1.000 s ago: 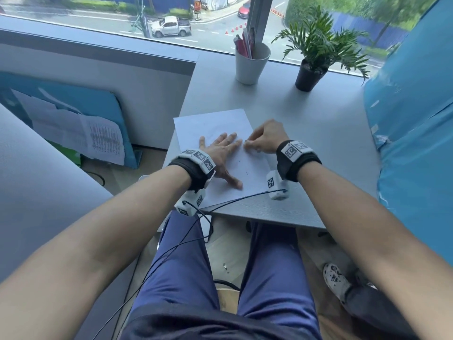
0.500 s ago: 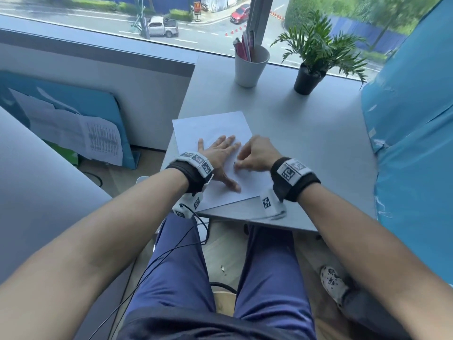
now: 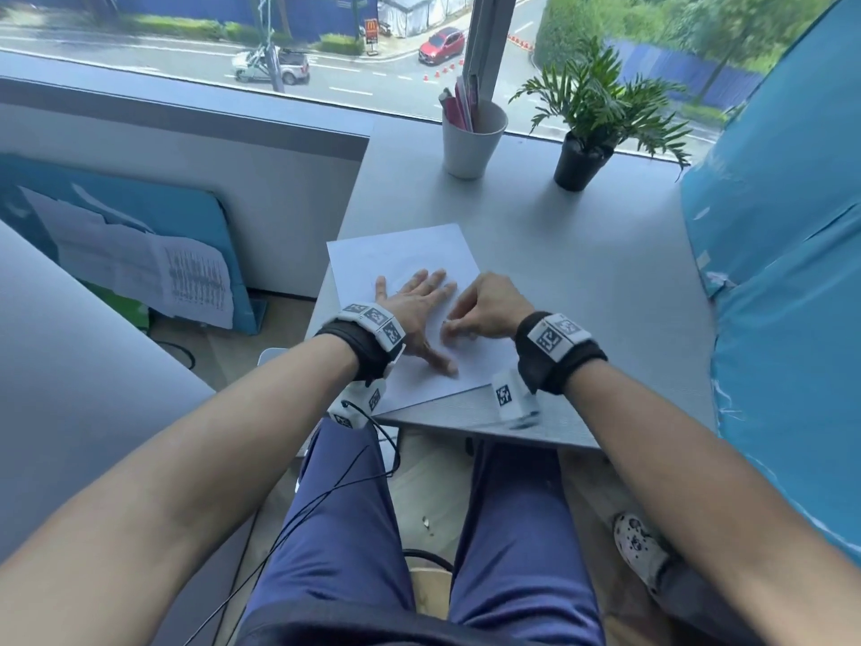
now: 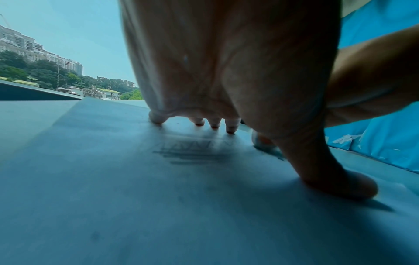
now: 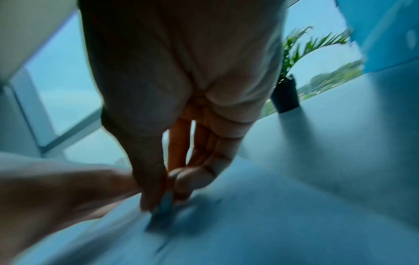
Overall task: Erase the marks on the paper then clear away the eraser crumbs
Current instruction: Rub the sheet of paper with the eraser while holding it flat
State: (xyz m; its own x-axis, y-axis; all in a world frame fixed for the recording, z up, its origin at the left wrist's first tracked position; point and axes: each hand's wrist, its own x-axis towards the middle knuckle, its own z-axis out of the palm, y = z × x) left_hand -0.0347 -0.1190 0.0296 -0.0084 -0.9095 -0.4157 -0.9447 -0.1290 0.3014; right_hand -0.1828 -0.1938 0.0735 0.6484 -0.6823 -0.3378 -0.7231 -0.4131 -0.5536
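Paper (image 3: 410,258) lies on the near left part of the bench (image 3: 582,282). Left hand (image 3: 419,310) presses flat on it, fingers spread. Right hand (image 3: 484,310) pinches a small eraser (image 5: 162,209) against the paper, just beside pencil marks (image 4: 192,152).

White sheet with pencil marks, eraser on it

The paper (image 3: 410,258) lies flat at the table's near left edge, slightly askew; grey zigzag pencil marks (image 4: 192,150) show mid-sheet. The small eraser (image 5: 163,206), blurred, stands on the paper, pinched between fingertips.
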